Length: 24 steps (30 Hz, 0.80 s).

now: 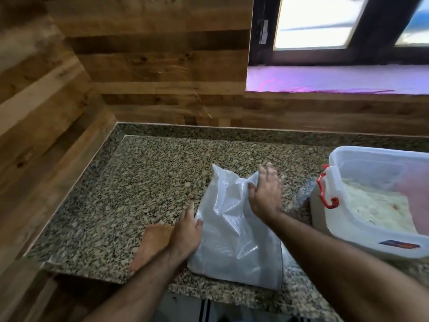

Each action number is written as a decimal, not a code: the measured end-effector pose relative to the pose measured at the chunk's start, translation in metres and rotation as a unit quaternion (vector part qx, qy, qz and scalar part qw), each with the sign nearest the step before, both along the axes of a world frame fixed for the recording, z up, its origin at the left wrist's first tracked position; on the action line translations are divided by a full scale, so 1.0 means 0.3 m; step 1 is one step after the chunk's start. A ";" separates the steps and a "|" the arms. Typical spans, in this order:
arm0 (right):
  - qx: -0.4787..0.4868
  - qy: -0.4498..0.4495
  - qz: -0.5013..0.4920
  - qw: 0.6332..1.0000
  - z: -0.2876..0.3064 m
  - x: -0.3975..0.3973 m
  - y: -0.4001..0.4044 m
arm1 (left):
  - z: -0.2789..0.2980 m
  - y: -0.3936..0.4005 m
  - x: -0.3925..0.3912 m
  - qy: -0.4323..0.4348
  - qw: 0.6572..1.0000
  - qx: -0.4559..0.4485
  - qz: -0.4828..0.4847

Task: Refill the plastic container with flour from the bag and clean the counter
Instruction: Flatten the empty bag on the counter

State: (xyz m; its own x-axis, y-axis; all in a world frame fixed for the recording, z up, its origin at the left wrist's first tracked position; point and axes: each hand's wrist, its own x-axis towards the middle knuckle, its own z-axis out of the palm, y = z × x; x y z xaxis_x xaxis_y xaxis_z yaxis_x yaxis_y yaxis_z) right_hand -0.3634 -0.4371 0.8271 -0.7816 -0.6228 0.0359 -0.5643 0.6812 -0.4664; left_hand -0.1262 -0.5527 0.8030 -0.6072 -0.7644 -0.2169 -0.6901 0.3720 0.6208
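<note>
A speckled brown-and-black granite bench (144, 182) fills the corner below walls of brown wood-grain planks (151, 66), with a dark-framed window (348, 26) and a purple-lit sill (336, 77) at upper right. At the right edge of the bench stands a large translucent white plastic container (376, 201), its top open, with a red latch handle (325, 189) on its near-left end; pale flour (376, 205) lies inside, covering the bottom in a lumpy layer. Just left of the container, apart from it, a translucent white woven plastic bag (234, 228) lies flattened and creased on the bench near the front edge, its top corners pointing toward the wall. The right hand (265, 194) rests on the bag's upper right part with fingers straight and spread, palm down, pressing the plastic. The left hand (185, 231) lies at the bag's left edge, fingers straight and together, the thumb touching the bag's side. Part of a brown piece of paper or card (151, 245) shows under the left hand and forearm; what it is cannot be told.
</note>
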 end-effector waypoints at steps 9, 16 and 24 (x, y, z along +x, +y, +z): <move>0.135 0.049 0.217 0.966 -0.127 0.135 0.052 | 0.037 -0.066 -0.187 -0.174 0.898 -0.248 -0.320; 0.209 0.004 0.245 0.947 -0.190 0.120 0.048 | -0.082 -0.116 -0.189 -0.235 0.879 -0.229 -0.346; 0.237 0.000 0.200 0.951 -0.173 0.091 0.061 | -0.081 -0.097 -0.187 -0.226 0.906 -0.196 -0.299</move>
